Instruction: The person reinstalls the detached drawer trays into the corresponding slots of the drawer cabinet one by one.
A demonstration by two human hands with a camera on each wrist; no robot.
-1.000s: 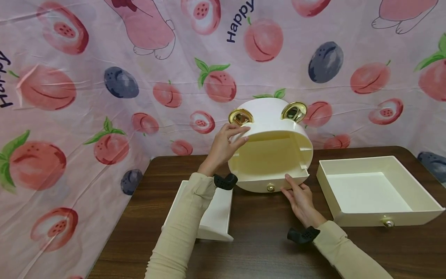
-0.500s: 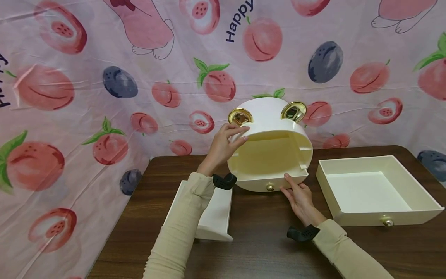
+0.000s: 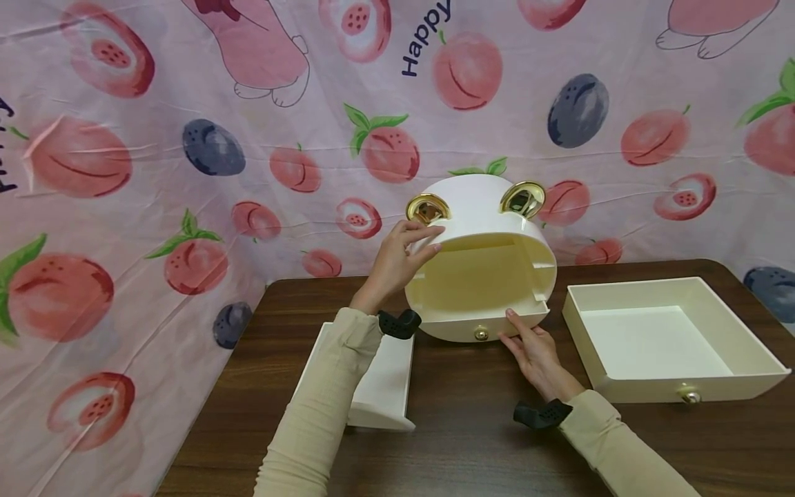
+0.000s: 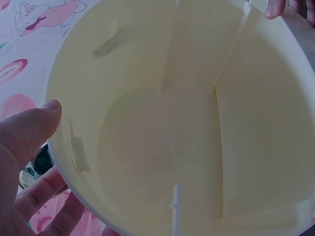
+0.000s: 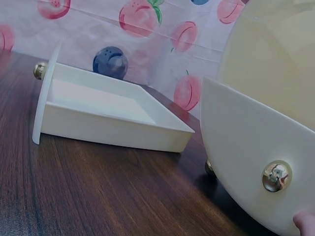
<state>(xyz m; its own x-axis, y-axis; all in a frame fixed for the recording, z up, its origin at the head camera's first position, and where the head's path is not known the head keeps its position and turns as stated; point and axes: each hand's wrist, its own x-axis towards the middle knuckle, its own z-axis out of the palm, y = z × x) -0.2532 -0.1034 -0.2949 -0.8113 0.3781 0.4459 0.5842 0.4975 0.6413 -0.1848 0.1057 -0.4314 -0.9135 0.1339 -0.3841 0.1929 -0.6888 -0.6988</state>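
A white rounded storage box (image 3: 484,200) with gold ear-like rings (image 3: 428,207) stands at the back of the table, its hollow pale-yellow inside (image 3: 478,276) facing me. My left hand (image 3: 395,261) holds its upper left rim; in the left wrist view the thumb (image 4: 42,118) lies on the rim, other fingers behind the wall. Low on the right, my right hand (image 3: 537,355) pinches the edge of the box's bottom front panel (image 3: 450,331), thumb above and fingers below. A round gold knob (image 5: 276,176) sits on that panel. The box's back is hidden.
A white drawer (image 3: 683,390) with a gold knob lies to the right of the box. Another white drawer (image 5: 113,130) lies on the left, partly behind my left sleeve (image 3: 323,407). Behind the brown wooden table (image 3: 459,428) hangs a pink fruit-print cloth (image 3: 261,55).
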